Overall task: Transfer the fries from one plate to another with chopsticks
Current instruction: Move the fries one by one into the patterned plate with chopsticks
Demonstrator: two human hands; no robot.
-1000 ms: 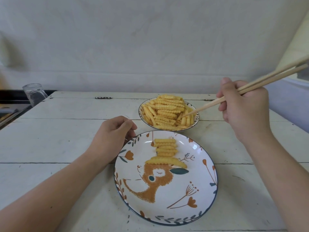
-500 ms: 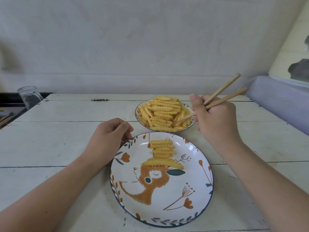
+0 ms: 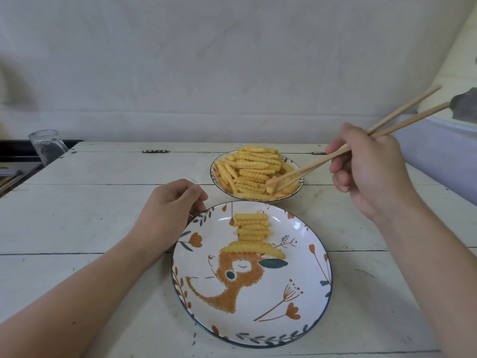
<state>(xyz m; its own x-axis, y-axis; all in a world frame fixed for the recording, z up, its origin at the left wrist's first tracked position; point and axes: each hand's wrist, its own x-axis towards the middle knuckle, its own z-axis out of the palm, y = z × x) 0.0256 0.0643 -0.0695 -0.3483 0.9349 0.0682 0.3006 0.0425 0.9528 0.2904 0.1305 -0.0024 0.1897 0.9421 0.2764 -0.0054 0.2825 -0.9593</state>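
1. Fries (image 3: 254, 171) piled in far bowl (image 3: 214, 174), crinkle-cut, ridged, mostly lying left-right; a few stacked on deer plate (image 3: 304, 293).
2. Right hand (image 3: 366, 171) grips wooden chopsticks (image 3: 309, 169), tips at pile's right edge, ahead-left of the hand.
3. Left hand (image 3: 170, 210), fingers loosely curled, holding nothing, touches plate rim on white plank table (image 3: 90, 210).

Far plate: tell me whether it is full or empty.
Full: the far plate is heaped with fries, piled above its rim.
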